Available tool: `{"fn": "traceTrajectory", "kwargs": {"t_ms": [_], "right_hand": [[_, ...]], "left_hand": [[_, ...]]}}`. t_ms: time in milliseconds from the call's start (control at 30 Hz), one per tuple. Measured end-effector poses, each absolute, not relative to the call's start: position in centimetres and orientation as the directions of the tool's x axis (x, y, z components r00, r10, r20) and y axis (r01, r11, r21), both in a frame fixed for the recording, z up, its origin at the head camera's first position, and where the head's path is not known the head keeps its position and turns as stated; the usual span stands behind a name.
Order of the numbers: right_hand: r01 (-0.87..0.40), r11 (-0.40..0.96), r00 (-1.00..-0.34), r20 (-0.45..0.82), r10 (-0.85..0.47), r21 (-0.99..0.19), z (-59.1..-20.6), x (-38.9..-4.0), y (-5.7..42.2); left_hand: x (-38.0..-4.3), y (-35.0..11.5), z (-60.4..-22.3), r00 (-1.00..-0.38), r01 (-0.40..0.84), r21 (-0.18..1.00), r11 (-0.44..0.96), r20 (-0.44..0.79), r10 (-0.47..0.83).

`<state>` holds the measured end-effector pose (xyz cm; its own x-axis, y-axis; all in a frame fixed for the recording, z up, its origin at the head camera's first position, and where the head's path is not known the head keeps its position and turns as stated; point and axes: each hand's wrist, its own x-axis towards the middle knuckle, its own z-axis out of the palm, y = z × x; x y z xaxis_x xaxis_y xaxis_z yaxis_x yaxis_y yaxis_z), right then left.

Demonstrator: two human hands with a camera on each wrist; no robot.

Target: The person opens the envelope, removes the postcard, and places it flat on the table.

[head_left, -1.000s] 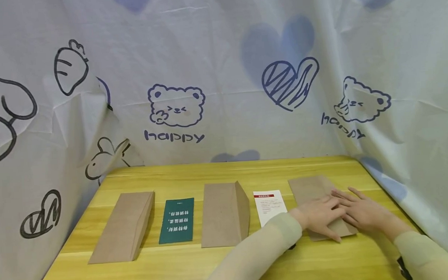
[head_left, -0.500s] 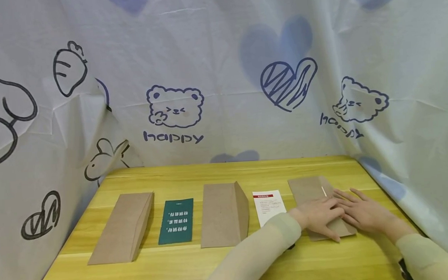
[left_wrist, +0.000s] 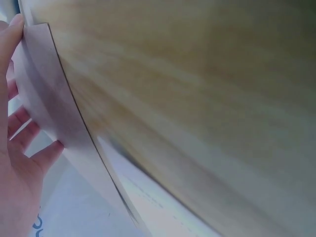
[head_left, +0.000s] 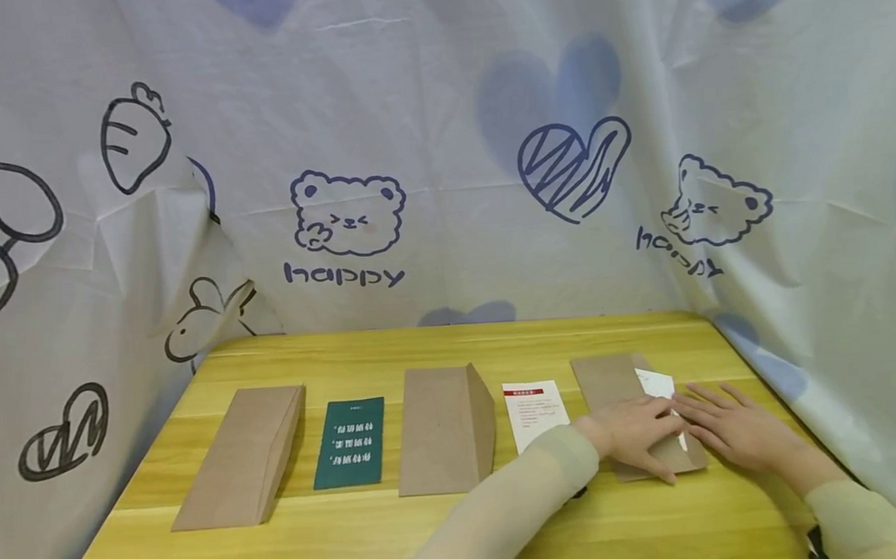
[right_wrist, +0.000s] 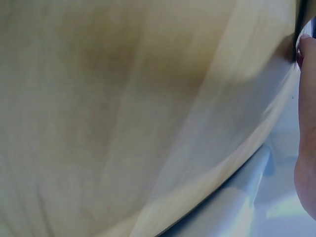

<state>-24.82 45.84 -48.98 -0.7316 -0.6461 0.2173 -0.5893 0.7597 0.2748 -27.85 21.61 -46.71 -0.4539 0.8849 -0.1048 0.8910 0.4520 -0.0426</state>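
Note:
A brown paper envelope [head_left: 610,381] lies at the right of the table, beneath my left hand [head_left: 638,434]. Its fingers are spread over the paper, and in the left wrist view the fingertips [left_wrist: 57,144] touch the envelope [left_wrist: 59,94]. A glossy white piece [head_left: 657,383] shows at the envelope's right side, partly covered by the left hand; its kind is unclear. My right hand [head_left: 743,433] lies just right of it with fingers extended, fingertips right at the white edge. Only a bit of the right hand [right_wrist: 307,113] appears in the right wrist view.
Left of the envelope lie a white printed card [head_left: 532,413] with a red band, a brown envelope [head_left: 439,430] with its flap raised, a dark green card [head_left: 350,442] and another brown envelope [head_left: 238,455]. A patterned white curtain [head_left: 442,146] surrounds the wooden table [head_left: 355,550].
The right hand has shifted slightly right, away from the left hand. A glossy white piece has come into view at the envelope's right side. The left hand has stayed on the envelope.

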Motion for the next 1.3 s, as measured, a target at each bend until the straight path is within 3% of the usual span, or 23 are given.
{"fn": "traceTrajectory", "kwargs": {"t_ms": [367,667,1000,1300], "right_hand": [[-0.49,0.862,-0.859,0.098,-0.503,0.13,-48.4,-25.2,45.3],[-0.458,0.885,-0.886,0.046,-0.462,0.085,-47.8,-25.7,45.1],[-0.478,0.868,-0.842,0.211,-0.496,0.135,-47.0,-26.9,44.1],[-0.321,0.934,-0.904,0.241,-0.352,0.158,-45.8,-28.9,43.3]], "left_hand": [[-27.7,21.4,-46.7,-0.446,0.895,-0.06,0.442,-0.096,0.89],[-27.8,21.4,-46.7,-0.442,0.897,-0.046,0.44,-0.104,0.891],[-27.7,21.4,-46.8,-0.446,0.895,-0.058,0.442,-0.103,0.889],[-27.7,21.4,-46.8,-0.445,0.896,-0.062,0.441,-0.106,0.889]]}}
